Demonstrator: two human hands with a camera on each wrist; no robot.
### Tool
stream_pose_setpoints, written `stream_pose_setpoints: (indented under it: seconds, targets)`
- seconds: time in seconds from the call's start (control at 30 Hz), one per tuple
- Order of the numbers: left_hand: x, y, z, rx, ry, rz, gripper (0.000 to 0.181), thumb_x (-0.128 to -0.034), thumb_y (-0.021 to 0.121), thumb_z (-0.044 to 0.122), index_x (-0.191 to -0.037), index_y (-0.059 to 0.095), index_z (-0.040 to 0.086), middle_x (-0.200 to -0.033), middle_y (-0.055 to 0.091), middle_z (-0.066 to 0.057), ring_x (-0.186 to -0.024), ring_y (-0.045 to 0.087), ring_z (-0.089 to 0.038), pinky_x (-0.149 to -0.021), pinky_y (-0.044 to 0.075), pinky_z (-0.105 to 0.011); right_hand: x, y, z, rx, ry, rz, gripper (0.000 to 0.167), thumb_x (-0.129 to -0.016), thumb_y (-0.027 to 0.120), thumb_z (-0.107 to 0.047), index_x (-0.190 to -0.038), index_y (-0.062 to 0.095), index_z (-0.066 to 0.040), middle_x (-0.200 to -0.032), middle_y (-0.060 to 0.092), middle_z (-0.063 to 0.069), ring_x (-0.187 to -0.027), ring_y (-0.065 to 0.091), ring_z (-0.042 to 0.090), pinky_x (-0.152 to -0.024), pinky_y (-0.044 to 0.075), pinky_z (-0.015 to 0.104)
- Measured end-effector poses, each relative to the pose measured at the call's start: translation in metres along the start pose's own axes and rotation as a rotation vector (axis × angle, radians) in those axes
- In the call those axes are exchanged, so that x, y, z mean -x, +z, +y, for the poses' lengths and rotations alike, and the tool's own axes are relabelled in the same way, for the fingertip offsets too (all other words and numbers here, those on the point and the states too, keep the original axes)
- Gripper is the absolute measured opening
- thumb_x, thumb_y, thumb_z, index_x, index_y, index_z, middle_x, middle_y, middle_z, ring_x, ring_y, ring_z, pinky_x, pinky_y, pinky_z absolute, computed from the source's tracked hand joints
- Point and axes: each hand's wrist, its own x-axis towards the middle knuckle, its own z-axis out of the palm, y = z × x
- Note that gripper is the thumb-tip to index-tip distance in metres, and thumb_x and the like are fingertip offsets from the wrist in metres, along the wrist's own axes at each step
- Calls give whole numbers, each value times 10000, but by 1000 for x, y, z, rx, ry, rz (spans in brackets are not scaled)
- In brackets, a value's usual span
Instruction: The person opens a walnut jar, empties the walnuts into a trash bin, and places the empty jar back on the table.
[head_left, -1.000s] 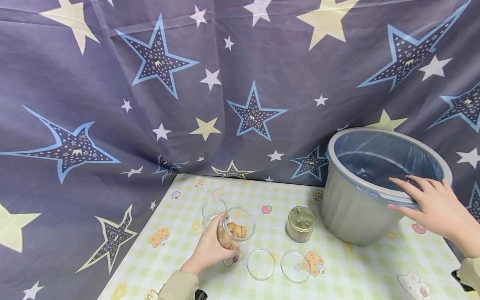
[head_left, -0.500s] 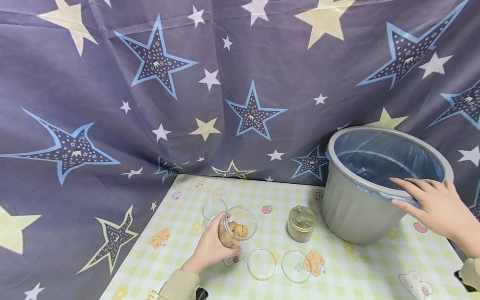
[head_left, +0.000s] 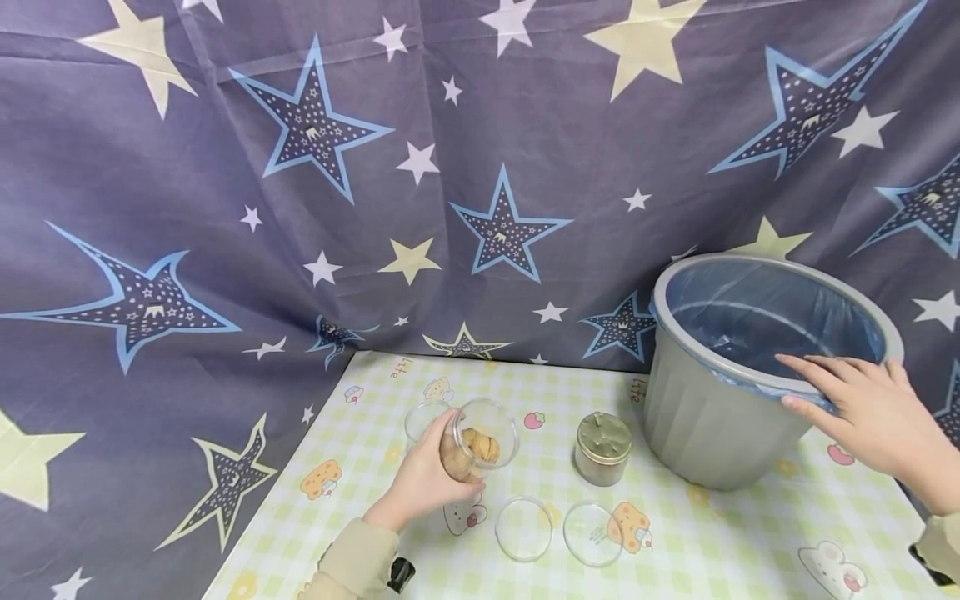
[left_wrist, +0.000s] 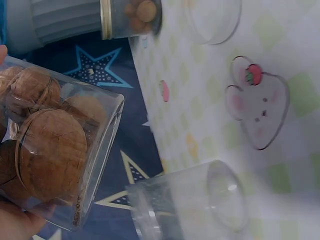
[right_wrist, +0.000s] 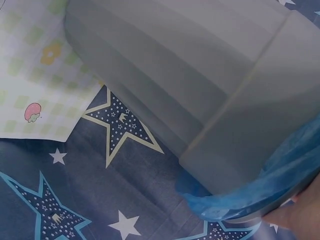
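Fingers of the left hand (head_left: 424, 477), seen from the head, are wrapped round a clear jar (head_left: 497, 418) that has walnuts (head_left: 482, 447) in it and no lid on. It is held above the worktop (head_left: 697, 558), its long axis tilted so that the mouth leans right. That lean is the relation that counts: the grey trash bin (head_left: 697, 425) stands well off to the right, with a green-lidded jar (head_left: 603, 447) between. The right hand (head_left: 877, 417) is nearer the bin; its fingers lie spread and fairly straight across the near right part of the rim, thumb outside, with no object in them. A second clear jar (head_left: 420, 417), seemingly empty, is just left of and beyond the left hand, and two clear lids (head_left: 523, 529) lie side by side at the near side.

From the left wrist, the walnuts show through the jar's wall, with parts of the left hand on opposite sides of it; the base looks clear of the worktop. Brown round pieces show inside the green-lidded jar, below its gold rim.

From the right wrist, the bin's ribbed wall takes up most of the view, a blue liner (right_wrist: 240, 205) folded over the rim. Only part of the right hand appears, touching that rim; how firmly it presses I cannot tell.
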Motion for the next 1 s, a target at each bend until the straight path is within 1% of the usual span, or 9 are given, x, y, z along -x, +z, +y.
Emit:
stream_pose_setpoints:
  seconds: [0.13, 0.3, 0.43, 0.53, 0.67, 0.77, 0.9, 0.93, 1.0]
  targets:
    - [-10, -4, 11, -32, 50, 12, 1030, -518, 911, 207, -1394, 381, 94, -1320, 531, -120, -1180, 541, -297, -1006, 444, -477, -1, 0, -1, -1, 13, -24, 581, -928, 534, -453, -1422, 412, -173, -1265, 516, 269, -1109, 424, 497, -930, 179, 712]
    - [-22, -6, 27, -112, 93, 4, 1034, -532, 907, 262, -1399, 377, 71, -1336, 517, -110, -1188, 536, -290, -1000, 452, -461, -1, -2, -1, 7, 17, -58, 589, -925, 528, -471, -1404, 432, -142, -1251, 534, 289, -1107, 432, 510, -908, 204, 702]
    - [-32, -6, 41, -123, 104, -1, 1038, -534, 907, 272, -1403, 374, 80, -1338, 514, -107, -1201, 525, -286, -1018, 438, -447, -2, -3, -1, 7, 13, -76, 595, -924, 526, -476, -1397, 436, -125, -1259, 533, 283, -1110, 430, 516, -898, 210, 696]
    - [-41, -7, 52, -119, 131, 0, 1033, -528, 909, 265, -1400, 382, 92, -1322, 526, -99, -1191, 529, -275, -1016, 439, -440, -2, -4, -1, 7, 12, -81, 599, -924, 526, -478, -1395, 438, -118, -1265, 531, 278, -1112, 430, 516, -890, 218, 687]
    - [-56, -7, 69, -159, 184, 12, 1018, -528, 905, 294, -1384, 393, 85, -1302, 542, -108, -1161, 550, -274, -981, 464, -437, -1, -4, -1, 2, 16, -78, 607, -923, 529, -477, -1408, 424, -128, -1276, 522, 278, -1114, 428, 515, -888, 220, 681]
    - [-64, -8, 81, -199, 227, 28, 994, -547, 892, 370, -1362, 407, 74, -1286, 551, -101, -1150, 559, -265, -961, 481, -427, 0, -3, 0, -7, 14, -60, 606, -921, 536, -469, -1418, 417, -143, -1277, 522, 275, -1113, 430, 509, -887, 218, 682]
    - [-73, -8, 93, -216, 247, 17, 1014, -544, 889, 411, -1364, 407, 59, -1293, 546, -104, -1169, 549, -266, -973, 475, -426, 0, -1, 1, -15, 8, -41, 607, -920, 542, -462, -1430, 406, -161, -1280, 517, 271, -1118, 429, 506, -906, 201, 709]
    - [-75, -9, 96, -218, 238, 7, 1029, -536, 894, 404, -1372, 400, 62, -1300, 541, -110, -1174, 545, -273, -974, 473, -429, -1, -1, 1, -16, 6, -41, 607, -922, 539, -461, -1432, 402, -162, -1283, 512, 274, -1120, 426, 509, -910, 196, 716]
    - [-81, -9, 101, -225, 244, -4, 1038, -525, 898, 375, -1373, 398, 47, -1274, 551, -123, -1154, 552, -277, -971, 473, -430, -1, -1, 1, -18, 6, -43, 612, -921, 539, -464, -1437, 394, -168, -1291, 504, 278, -1125, 420, 515, -920, 185, 732]
